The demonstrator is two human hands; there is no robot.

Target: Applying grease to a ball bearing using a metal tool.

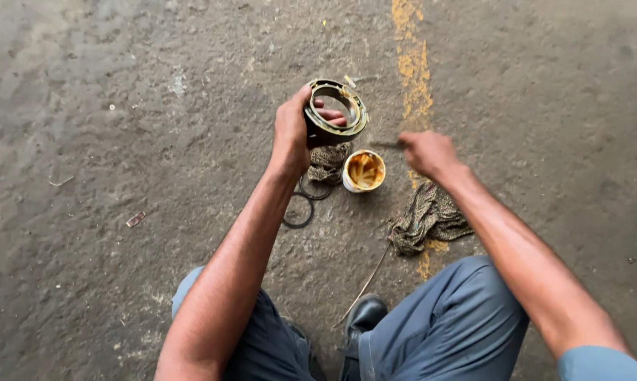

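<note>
The left hand (292, 137) is clamped on a metal ring (336, 113), held tilted just above the tub (364, 171) of yellow grease. The right hand (427, 153), blurred, grips a thin stick (387, 144) just right of the tub. Rags (430, 219) lie beside the tub; black rings (301, 212) lie left of it.

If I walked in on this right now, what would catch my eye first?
Probably the large greasy metal ring that the left hand holds up at the centre of the view. Just below it on the rough concrete floor sits a small open tub of yellow grease, beside a dirty rag. The right hand holds a thin stick pointed toward the ring.
</note>
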